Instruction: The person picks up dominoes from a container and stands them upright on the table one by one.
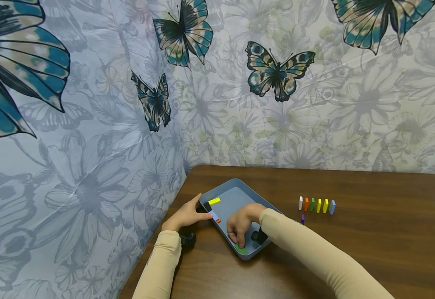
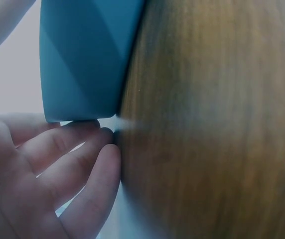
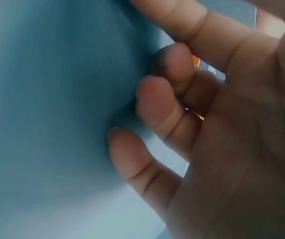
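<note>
A blue-grey tray [image 1: 236,182] lies slanted on the table. At its left corner my left hand [image 1: 187,214] holds the tray, thumb at the rim and fingers against the outer wall [image 2: 82,74]. My right hand [image 1: 243,222] reaches down inside the tray, its fingertips on a green block [image 1: 241,250] by the near corner. In the right wrist view, the other fingers [image 3: 155,99] are curled over the tray floor, and the green block is out of sight. Along the left wall lie a yellow block [image 1: 214,201], a light blue block [image 1: 214,215] and an orange block [image 1: 218,221].
Right of the tray, a row of small upright blocks [image 1: 312,204] in white, orange, green, yellow and blue stands on the brown table [image 1: 382,232]. A purple block [image 1: 302,219] is just in front of it. Butterfly-patterned walls [image 1: 221,137] border the table behind and at left.
</note>
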The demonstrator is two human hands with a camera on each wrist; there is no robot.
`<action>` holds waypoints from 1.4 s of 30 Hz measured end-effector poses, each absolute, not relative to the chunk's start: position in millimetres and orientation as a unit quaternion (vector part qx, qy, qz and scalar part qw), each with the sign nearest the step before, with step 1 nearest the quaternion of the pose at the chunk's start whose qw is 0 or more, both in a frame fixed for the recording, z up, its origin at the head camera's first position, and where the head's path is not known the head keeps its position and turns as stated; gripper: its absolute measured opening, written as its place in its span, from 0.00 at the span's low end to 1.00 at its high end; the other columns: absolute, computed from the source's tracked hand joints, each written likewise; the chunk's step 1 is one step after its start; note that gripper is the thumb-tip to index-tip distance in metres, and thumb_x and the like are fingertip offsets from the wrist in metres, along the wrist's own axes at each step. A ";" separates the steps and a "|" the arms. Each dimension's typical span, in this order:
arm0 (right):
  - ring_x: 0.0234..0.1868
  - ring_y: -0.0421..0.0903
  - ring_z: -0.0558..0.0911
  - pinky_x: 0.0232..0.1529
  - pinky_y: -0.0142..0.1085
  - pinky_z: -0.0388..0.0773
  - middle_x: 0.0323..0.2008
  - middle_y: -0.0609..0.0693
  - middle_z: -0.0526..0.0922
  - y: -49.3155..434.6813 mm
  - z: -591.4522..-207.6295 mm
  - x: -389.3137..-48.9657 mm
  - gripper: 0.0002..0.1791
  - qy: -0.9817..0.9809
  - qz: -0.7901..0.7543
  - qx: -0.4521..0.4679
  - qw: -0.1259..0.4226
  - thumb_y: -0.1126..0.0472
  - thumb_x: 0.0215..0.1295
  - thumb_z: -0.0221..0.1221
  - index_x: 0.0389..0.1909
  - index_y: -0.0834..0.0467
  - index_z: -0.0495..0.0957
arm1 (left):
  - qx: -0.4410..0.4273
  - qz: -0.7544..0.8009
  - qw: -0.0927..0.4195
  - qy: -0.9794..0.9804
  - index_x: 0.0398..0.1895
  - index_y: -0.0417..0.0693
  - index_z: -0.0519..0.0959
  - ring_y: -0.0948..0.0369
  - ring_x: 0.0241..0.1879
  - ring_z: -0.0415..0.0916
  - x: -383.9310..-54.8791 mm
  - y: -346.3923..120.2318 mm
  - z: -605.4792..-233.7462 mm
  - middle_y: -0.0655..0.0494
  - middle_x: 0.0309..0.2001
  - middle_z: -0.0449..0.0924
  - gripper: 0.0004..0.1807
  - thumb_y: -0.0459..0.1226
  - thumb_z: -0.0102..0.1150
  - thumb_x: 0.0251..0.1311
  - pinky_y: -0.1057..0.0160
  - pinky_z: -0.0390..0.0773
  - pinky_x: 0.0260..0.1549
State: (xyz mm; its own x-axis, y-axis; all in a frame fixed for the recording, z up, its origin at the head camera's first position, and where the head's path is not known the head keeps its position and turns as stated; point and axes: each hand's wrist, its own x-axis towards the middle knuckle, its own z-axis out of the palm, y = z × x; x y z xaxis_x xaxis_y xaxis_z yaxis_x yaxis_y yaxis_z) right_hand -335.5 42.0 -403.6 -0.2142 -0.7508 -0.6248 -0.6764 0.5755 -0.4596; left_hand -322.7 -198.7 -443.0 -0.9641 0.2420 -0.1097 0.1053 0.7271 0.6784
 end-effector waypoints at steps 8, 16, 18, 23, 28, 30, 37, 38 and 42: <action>0.31 0.29 0.70 0.36 0.22 0.65 0.25 0.34 0.80 48.2 -402.7 -341.0 0.06 0.765 -0.083 -0.441 0.462 0.68 0.58 0.69 0.37 0.65 0.87 | 0.093 0.358 0.096 0.924 0.81 0.42 0.45 0.41 0.71 0.64 -323.8 -199.3 -443.4 0.36 0.76 0.57 0.62 0.58 0.71 0.55 0.43 0.71 0.65; 0.29 0.30 0.69 0.32 0.22 0.63 0.23 0.35 0.79 50.7 -398.2 -344.4 0.06 0.755 -0.076 -0.439 0.480 0.69 0.60 0.67 0.37 0.69 0.85 | 0.091 0.360 0.098 0.923 0.81 0.44 0.45 0.41 0.72 0.64 -324.7 -199.2 -442.2 0.37 0.77 0.56 0.62 0.59 0.70 0.55 0.43 0.72 0.64; 0.28 0.30 0.69 0.31 0.23 0.62 0.22 0.35 0.79 50.7 -398.0 -345.0 0.03 0.758 -0.078 -0.437 0.479 0.70 0.60 0.67 0.34 0.67 0.85 | 0.091 0.363 0.098 0.922 0.81 0.44 0.45 0.41 0.72 0.64 -324.8 -199.0 -442.3 0.37 0.77 0.56 0.62 0.59 0.70 0.54 0.43 0.72 0.64; 0.27 0.32 0.70 0.29 0.24 0.63 0.21 0.36 0.79 51.7 -398.4 -345.9 0.01 0.755 -0.097 -0.429 0.486 0.71 0.59 0.67 0.29 0.64 0.85 | 0.091 0.365 0.098 0.921 0.81 0.43 0.45 0.41 0.72 0.64 -324.8 -198.2 -442.9 0.37 0.77 0.56 0.62 0.58 0.71 0.54 0.44 0.72 0.65; 0.27 0.32 0.75 0.31 0.23 0.71 0.23 0.39 0.80 54.2 -401.1 -347.0 0.05 0.731 -0.129 -0.426 0.517 0.74 0.61 0.64 0.37 0.70 0.83 | 0.088 0.355 0.096 0.926 0.81 0.43 0.45 0.42 0.72 0.64 -325.0 -198.3 -443.8 0.38 0.77 0.55 0.62 0.59 0.71 0.54 0.44 0.71 0.66; 0.27 0.32 0.76 0.32 0.24 0.73 0.24 0.39 0.81 55.7 -402.2 -347.1 0.09 0.719 -0.143 -0.423 0.533 0.75 0.62 0.63 0.43 0.73 0.81 | 0.087 0.352 0.097 0.927 0.81 0.44 0.45 0.42 0.72 0.63 -325.1 -198.4 -443.9 0.39 0.78 0.54 0.62 0.59 0.70 0.54 0.44 0.70 0.66; 0.27 0.32 0.75 0.33 0.24 0.73 0.24 0.39 0.82 61.7 -402.4 -345.4 0.12 0.701 -0.172 -0.422 0.549 0.75 0.64 0.61 0.47 0.77 0.79 | 0.089 0.347 0.101 0.928 0.81 0.43 0.45 0.41 0.72 0.64 -324.8 -198.6 -443.9 0.38 0.77 0.55 0.62 0.60 0.70 0.54 0.43 0.71 0.66; 0.26 0.32 0.75 0.32 0.24 0.73 0.24 0.39 0.82 62.4 -401.9 -344.8 0.12 0.702 -0.174 -0.422 0.547 0.75 0.64 0.61 0.47 0.77 0.79 | 0.087 0.349 0.102 0.928 0.81 0.44 0.45 0.42 0.72 0.63 -324.7 -198.4 -443.9 0.38 0.77 0.55 0.62 0.60 0.70 0.54 0.43 0.70 0.66; 0.26 0.32 0.74 0.31 0.24 0.72 0.24 0.39 0.82 64.2 -399.9 -343.1 0.12 0.713 -0.179 -0.420 0.532 0.74 0.63 0.63 0.46 0.76 0.80 | 0.085 0.351 0.102 0.927 0.81 0.44 0.45 0.42 0.72 0.63 -325.1 -198.2 -443.8 0.38 0.77 0.55 0.62 0.60 0.70 0.54 0.43 0.71 0.66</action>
State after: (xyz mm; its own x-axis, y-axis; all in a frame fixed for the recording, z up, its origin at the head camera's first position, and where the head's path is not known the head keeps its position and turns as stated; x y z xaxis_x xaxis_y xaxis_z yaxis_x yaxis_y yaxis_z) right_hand -343.1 64.2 -399.9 -0.0805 -0.7897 -0.6082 -0.4079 0.5828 -0.7028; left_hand -325.1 -198.2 -443.8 -0.9648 0.2297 -0.1281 0.0870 0.7383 0.6688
